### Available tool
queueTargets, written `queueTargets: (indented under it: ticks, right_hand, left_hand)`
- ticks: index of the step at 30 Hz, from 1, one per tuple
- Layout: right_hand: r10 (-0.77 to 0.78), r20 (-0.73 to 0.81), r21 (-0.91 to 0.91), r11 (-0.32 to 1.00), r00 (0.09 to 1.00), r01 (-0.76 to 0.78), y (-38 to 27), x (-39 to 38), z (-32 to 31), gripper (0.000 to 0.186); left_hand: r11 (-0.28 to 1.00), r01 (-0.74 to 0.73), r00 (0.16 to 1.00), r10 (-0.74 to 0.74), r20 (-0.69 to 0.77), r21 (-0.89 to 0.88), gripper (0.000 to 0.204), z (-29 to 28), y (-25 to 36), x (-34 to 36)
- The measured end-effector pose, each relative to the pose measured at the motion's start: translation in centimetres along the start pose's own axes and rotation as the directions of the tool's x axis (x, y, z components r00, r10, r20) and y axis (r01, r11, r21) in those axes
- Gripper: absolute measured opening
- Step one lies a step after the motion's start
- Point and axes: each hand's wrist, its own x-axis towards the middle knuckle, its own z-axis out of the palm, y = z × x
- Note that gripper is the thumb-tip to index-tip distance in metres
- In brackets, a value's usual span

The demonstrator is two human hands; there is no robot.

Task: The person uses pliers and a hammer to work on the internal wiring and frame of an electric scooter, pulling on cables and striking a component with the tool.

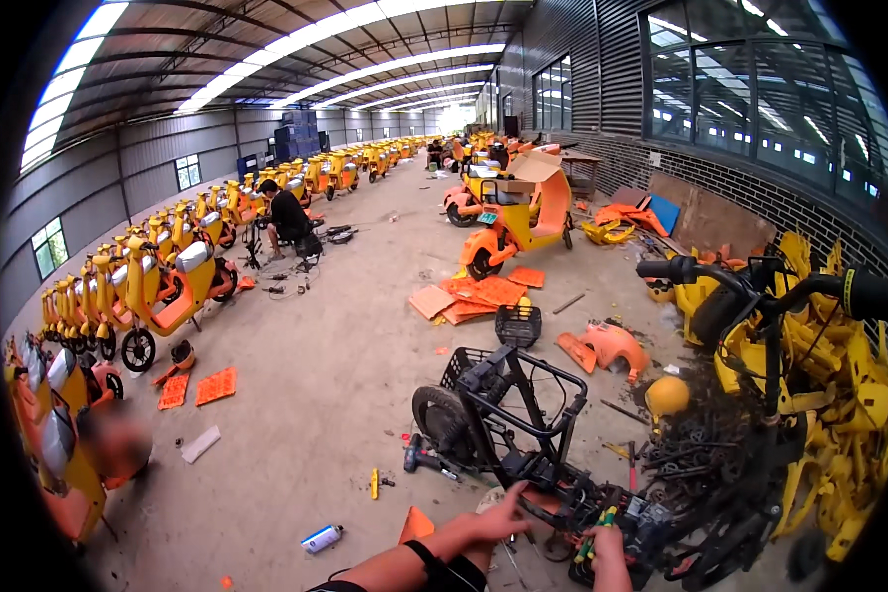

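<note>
The black frame (pixel 525 421) sits crosswise ahead, probably so both hands can reach its low middle; yellow panels (pixel 853 419) crowd its right, blocking that side. The left hand (pixel 498 517) has parted fingers and nothing visible held; the right hand (pixel 610 555) wraps a green-handled tool (pixel 608 516). A can (pixel 322 539) lies leftward.

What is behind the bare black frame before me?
Beyond the frame, a black crate, orange panels and an orange shell lie on the floor; whatever its wheel covers cannot be seen.
</note>
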Motion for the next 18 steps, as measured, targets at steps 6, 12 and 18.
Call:
queueTargets:
  ticks: [6, 12, 18]
  right_hand:
    - [-0.035, -0.076, 0.078, 0.996, 0.996, 0.041, -0.9, -1.6, -0.2, 0.025]
    - [-0.123, -0.087, 0.193, 0.971, 0.989, 0.138, -1.1, -1.8, -0.2, 0.026]
    - [-0.143, -0.107, 0.105, 0.982, 0.984, 0.154, -0.4, -0.6, -0.3, 0.031]
  left_hand:
    - [0.666, 0.227, 0.892, -0.436, -0.123, -0.711, 0.064, -6.8, -10.0, -1.5]
    - [0.296, 0.684, 0.703, -0.513, -0.494, 0.666, 0.087, -18.8, -15.6, -12.2]
    - [0.739, 0.432, 0.205, -0.638, -0.742, -0.517, 0.064, -22.5, -9.9, -10.4]
